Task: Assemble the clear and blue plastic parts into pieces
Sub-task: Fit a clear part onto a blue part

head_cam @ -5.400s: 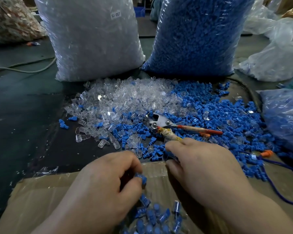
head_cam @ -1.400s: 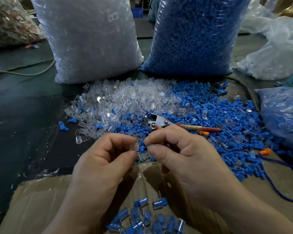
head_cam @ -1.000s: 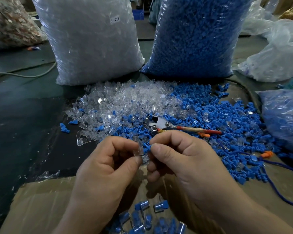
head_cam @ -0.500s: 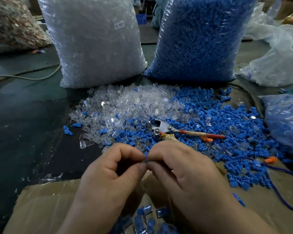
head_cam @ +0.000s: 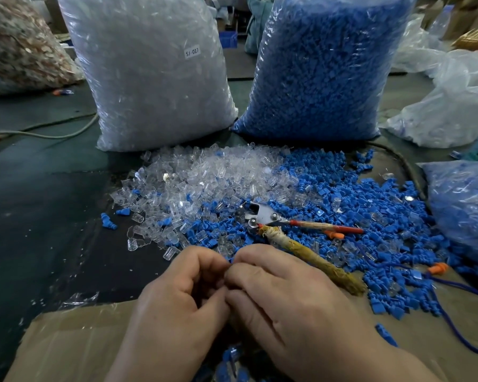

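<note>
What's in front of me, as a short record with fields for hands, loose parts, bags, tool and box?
Hands: left hand and right hand pinch one part between their fingertips; only a blue sliver shows
Loose parts: clear pile left, blue pile right
Bags: clear bag left, blue bag right, behind the piles
Tool: pliers on the blue pile
Box: cardboard box under the hands

Glossy clear parts (head_cam: 218,172); matt cardboard (head_cam: 75,343)

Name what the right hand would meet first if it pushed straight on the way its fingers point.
Probably the left hand: the right hand points straight at it, a blue part pinched between them.
</note>
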A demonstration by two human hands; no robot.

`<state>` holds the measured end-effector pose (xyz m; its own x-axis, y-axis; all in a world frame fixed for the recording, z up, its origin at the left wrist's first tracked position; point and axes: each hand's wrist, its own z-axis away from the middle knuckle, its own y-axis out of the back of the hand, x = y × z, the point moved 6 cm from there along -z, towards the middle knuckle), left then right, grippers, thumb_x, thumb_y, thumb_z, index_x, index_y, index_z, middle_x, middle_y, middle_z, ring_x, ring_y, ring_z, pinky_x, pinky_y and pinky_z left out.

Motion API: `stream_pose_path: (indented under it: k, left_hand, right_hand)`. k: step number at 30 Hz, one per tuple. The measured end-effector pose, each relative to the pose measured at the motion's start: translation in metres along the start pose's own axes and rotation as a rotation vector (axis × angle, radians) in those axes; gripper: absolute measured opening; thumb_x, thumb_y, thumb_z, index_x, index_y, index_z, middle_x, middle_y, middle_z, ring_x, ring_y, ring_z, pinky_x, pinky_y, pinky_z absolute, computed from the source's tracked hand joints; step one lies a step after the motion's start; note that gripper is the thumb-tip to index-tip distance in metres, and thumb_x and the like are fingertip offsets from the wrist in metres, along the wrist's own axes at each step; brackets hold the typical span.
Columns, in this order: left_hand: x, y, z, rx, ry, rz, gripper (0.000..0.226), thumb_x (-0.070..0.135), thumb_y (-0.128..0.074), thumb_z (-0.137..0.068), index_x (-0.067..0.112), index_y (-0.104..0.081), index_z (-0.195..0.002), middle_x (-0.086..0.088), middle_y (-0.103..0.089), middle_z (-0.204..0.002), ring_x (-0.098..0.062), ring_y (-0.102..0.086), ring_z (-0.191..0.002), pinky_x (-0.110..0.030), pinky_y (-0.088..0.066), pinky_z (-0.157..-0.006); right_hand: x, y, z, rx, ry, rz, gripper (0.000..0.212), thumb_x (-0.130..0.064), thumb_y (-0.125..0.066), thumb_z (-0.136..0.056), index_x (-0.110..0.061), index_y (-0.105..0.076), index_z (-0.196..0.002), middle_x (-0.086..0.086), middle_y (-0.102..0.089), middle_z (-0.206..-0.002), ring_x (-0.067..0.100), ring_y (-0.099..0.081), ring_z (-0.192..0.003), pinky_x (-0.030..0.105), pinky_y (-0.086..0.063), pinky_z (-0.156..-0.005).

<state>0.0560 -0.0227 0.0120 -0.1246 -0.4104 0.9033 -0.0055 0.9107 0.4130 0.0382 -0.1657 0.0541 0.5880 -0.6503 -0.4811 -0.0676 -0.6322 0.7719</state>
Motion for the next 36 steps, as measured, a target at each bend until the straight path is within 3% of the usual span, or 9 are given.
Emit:
stream_pose_path:
  k: [4, 6, 7, 9, 14, 19, 27, 30, 36]
  left_hand:
    - [-0.005, 0.001, -0.001, 0.012, 0.078, 0.014, 0.020, 0.034, -0.076, -0.065, 0.036, -0.067, -0.083, 0.003, -0.071, -0.065, -0.020, -0.067, -0.058, -0.036, -0.055, -0.055]
    - [-0.010, 0.002, -0.002, 0.019, 0.147, 0.091, 0.017, 0.033, -0.075, -0.064, 0.034, -0.067, -0.079, -0.001, -0.071, -0.063, -0.020, -0.066, -0.054, -0.024, -0.047, -0.048]
    - [-0.012, 0.003, -0.003, 0.025, 0.173, 0.136, 0.015, 0.028, -0.076, -0.065, 0.033, -0.068, -0.077, -0.003, -0.071, -0.063, -0.019, -0.065, -0.051, -0.020, -0.045, -0.045]
    - [-0.013, 0.004, -0.004, 0.021, 0.204, 0.223, 0.016, 0.016, -0.077, -0.070, 0.029, -0.069, -0.073, -0.009, -0.070, -0.062, -0.018, -0.063, -0.046, -0.017, -0.044, -0.041]
    - [-0.011, 0.005, -0.004, 0.000, 0.278, 0.418, 0.024, -0.002, -0.074, -0.076, 0.020, -0.069, -0.066, -0.019, -0.069, -0.063, -0.021, -0.061, -0.044, -0.018, -0.045, -0.039]
    - [-0.009, 0.003, -0.005, 0.024, 0.315, 0.591, 0.016, 0.017, -0.074, -0.054, 0.019, -0.070, -0.070, -0.017, -0.064, -0.059, -0.021, -0.056, -0.042, -0.026, -0.046, -0.038]
    - [-0.009, 0.012, -0.007, 0.033, 0.297, 0.696, 0.014, 0.012, -0.069, -0.063, 0.017, -0.071, -0.075, -0.010, -0.062, -0.060, -0.018, -0.055, -0.046, -0.024, -0.046, -0.037]
    - [-0.008, 0.013, -0.006, 0.032, 0.274, 0.707, 0.016, 0.014, -0.069, -0.064, 0.017, -0.070, -0.080, -0.009, -0.060, -0.061, -0.016, -0.053, -0.046, -0.024, -0.045, -0.037]
    - [-0.011, 0.019, -0.010, 0.062, 0.159, 0.628, 0.015, 0.014, -0.069, -0.067, 0.020, -0.071, -0.081, -0.006, -0.061, -0.066, -0.013, -0.055, -0.051, -0.024, -0.045, -0.040]
  right_hand:
    - [0.015, 0.005, -0.002, 0.017, -0.087, 0.201, 0.041, -0.039, -0.042, -0.093, -0.027, -0.053, -0.131, -0.005, -0.056, -0.129, 0.016, -0.050, -0.122, 0.041, -0.047, -0.100]
    - [0.039, 0.011, -0.005, -0.050, -0.294, 0.404, 0.057, -0.051, -0.035, -0.090, -0.033, -0.031, -0.144, -0.004, -0.036, -0.151, 0.021, -0.023, -0.144, 0.045, -0.022, -0.119]
    - [0.054, 0.013, -0.004, -0.106, -0.402, 0.469, 0.063, -0.054, -0.034, -0.090, -0.036, -0.016, -0.148, -0.004, -0.020, -0.158, 0.022, -0.005, -0.149, 0.043, -0.006, -0.120]
    - [0.077, 0.013, 0.001, -0.216, -0.526, 0.549, 0.070, -0.057, -0.036, -0.093, -0.035, -0.001, -0.150, -0.002, -0.001, -0.162, 0.022, 0.011, -0.149, 0.041, 0.007, -0.119]
    - [0.088, 0.010, 0.004, -0.290, -0.537, 0.607, 0.068, -0.062, -0.038, -0.092, -0.033, -0.012, -0.148, -0.005, -0.030, -0.153, 0.023, -0.022, -0.141, 0.045, -0.012, -0.119]
    - [0.084, 0.014, -0.002, -0.245, -0.517, 0.627, 0.057, -0.062, -0.044, -0.086, -0.035, -0.034, -0.135, -0.010, -0.053, -0.123, 0.022, -0.037, -0.117, 0.043, -0.034, -0.098]
    - [0.058, 0.031, -0.004, 0.008, -0.363, 0.296, 0.051, -0.050, -0.042, -0.082, -0.035, -0.036, -0.130, -0.015, -0.048, -0.102, 0.007, -0.043, -0.090, 0.026, -0.036, -0.071]
    - [0.043, 0.029, -0.001, -0.019, -0.251, 0.246, 0.052, -0.049, -0.046, -0.079, -0.030, -0.049, -0.128, -0.015, -0.058, -0.104, 0.003, -0.048, -0.091, 0.014, -0.036, -0.074]
    - [0.031, 0.024, 0.000, -0.114, -0.144, 0.230, 0.056, -0.047, -0.050, -0.076, -0.022, -0.060, -0.126, -0.012, -0.065, -0.112, 0.006, -0.056, -0.099, 0.025, -0.047, -0.083]
